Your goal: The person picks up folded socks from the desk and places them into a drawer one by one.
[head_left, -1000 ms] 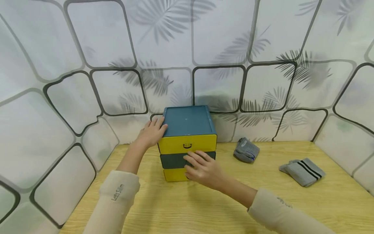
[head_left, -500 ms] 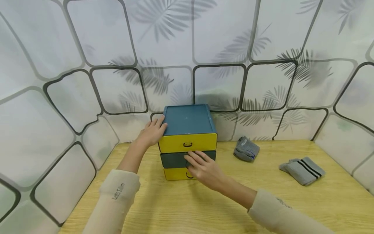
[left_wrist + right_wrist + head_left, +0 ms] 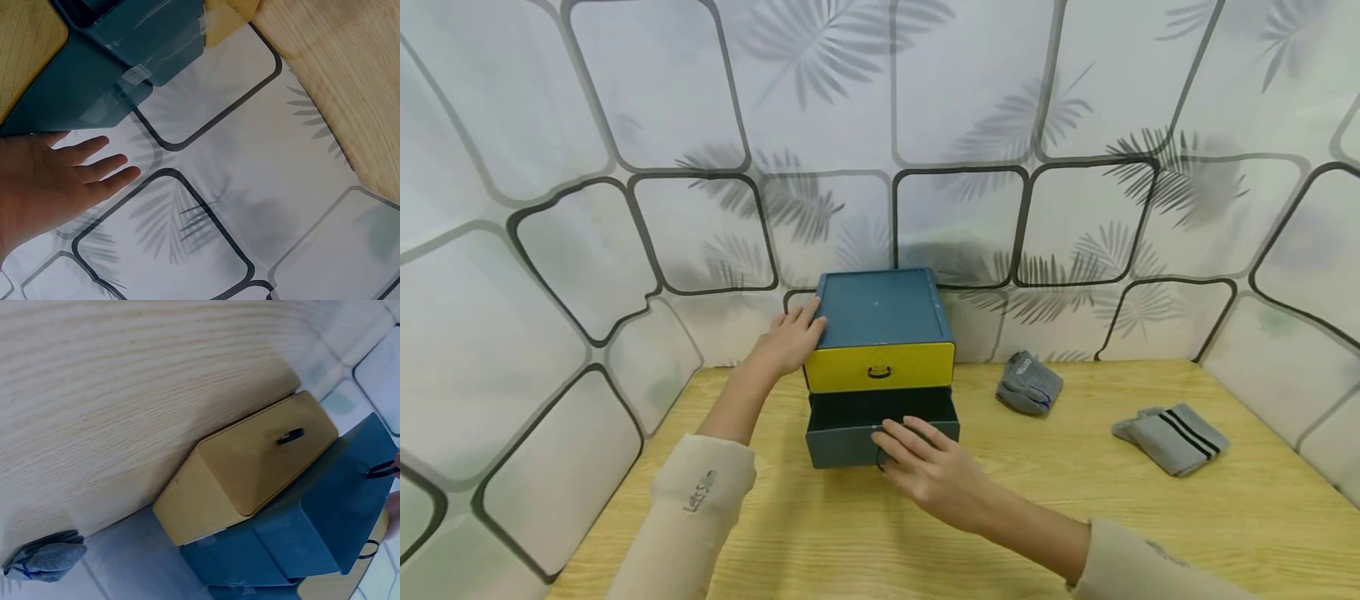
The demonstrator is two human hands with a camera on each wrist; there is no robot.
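Two hands work a small drawer cabinet (image 3: 880,312) at the table's (image 3: 1075,517) back edge. The left hand (image 3: 786,343) lies flat, fingers straight, against the cabinet's left side. The right hand (image 3: 925,467), nearer the person, curls its fingers on the handle of the blue middle drawer (image 3: 880,425), which juts out toward the person, its opening facing up.

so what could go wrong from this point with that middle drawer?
1. The teal middle drawer is already well out; the right hand pulling on its front could bring it out of the cabinet.
2. The left hand only rests flat against the cabinet's left side, so the small unit may slide or tip forward.
3. Its interior looks dark; contents can't be confirmed.
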